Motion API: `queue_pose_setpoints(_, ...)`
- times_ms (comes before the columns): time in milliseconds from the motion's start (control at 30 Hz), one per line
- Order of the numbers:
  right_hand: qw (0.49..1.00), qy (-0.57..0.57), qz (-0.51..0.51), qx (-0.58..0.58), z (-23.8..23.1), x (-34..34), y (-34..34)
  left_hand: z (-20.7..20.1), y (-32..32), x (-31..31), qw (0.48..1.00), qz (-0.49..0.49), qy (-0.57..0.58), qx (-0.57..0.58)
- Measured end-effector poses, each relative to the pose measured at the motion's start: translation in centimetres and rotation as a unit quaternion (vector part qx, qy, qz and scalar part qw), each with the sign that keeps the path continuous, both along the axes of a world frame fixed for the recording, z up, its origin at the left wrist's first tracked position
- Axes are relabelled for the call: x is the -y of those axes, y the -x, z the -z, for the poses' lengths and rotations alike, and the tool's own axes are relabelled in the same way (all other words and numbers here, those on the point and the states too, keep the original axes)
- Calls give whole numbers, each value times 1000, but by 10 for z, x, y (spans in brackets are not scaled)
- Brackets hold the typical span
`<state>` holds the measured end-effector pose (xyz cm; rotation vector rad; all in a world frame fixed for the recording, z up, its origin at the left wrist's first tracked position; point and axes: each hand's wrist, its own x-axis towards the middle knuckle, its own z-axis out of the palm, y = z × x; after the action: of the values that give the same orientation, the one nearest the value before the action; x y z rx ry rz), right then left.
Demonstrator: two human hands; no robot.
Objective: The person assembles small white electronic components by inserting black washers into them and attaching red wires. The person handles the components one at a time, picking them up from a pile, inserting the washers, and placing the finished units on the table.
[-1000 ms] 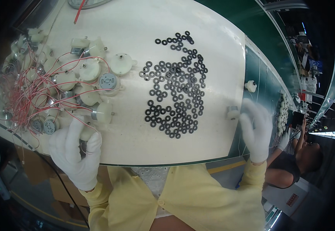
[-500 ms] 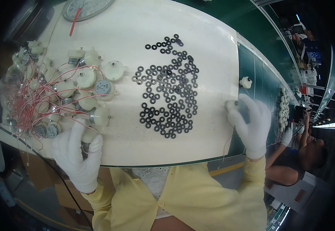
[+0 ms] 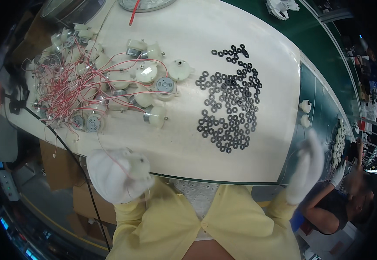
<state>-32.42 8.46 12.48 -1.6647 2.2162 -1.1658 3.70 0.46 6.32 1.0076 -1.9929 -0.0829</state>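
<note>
At the table's front edge my left hand [image 3: 108, 174], in a white glove, is closed around a small motor [image 3: 139, 166] with a cream plastic housing and thin trailing wires. My gloved right hand [image 3: 306, 169] is off the table's right end, its fingers stretched out and blurred, with nothing seen in them. Just beyond its fingertips, a cream motor [image 3: 305, 121] sits on the green belt [image 3: 312, 89], close to another cream motor [image 3: 305, 105]. A heap of motors [image 3: 94, 123] with tangled red and white wires [image 3: 67, 86] covers the table's left side.
Many black rings [image 3: 229, 108] lie spread over the white table [image 3: 175, 151]. A round tray [image 3: 151, 5] with a red stick [image 3: 134, 13] is at the far edge. A black cable [image 3: 62, 143] crosses the left edge. Another person [image 3: 327, 212] works at the right, beside more motors [image 3: 338, 145].
My right hand has let go of its motor, now on the green belt. My left hand has drawn a motor from the heap toward me. The whole view has shifted.
</note>
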Motion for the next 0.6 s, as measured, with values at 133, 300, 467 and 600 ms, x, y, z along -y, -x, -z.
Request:
queue_pose_setpoints(133, 901, -12, -434, -6, 9, 26, -68, -32, -4, 15, 916, 342, -209, 17)
queue_pose_setpoints(300, 866, 2, -500, 17, -2, 46, -89, -21, 67, 3, 936, 306, -40, -172)
queue_pose_setpoints(467, 841, 44, -520, 144, 12, 45, -91, -20, 76, -10, 944, 290, 39, -151)
queue_pose_setpoints(600, 779, 29, -542, 314, 26, 44, -95, -28, 81, -22, 965, 216, 95, -110)
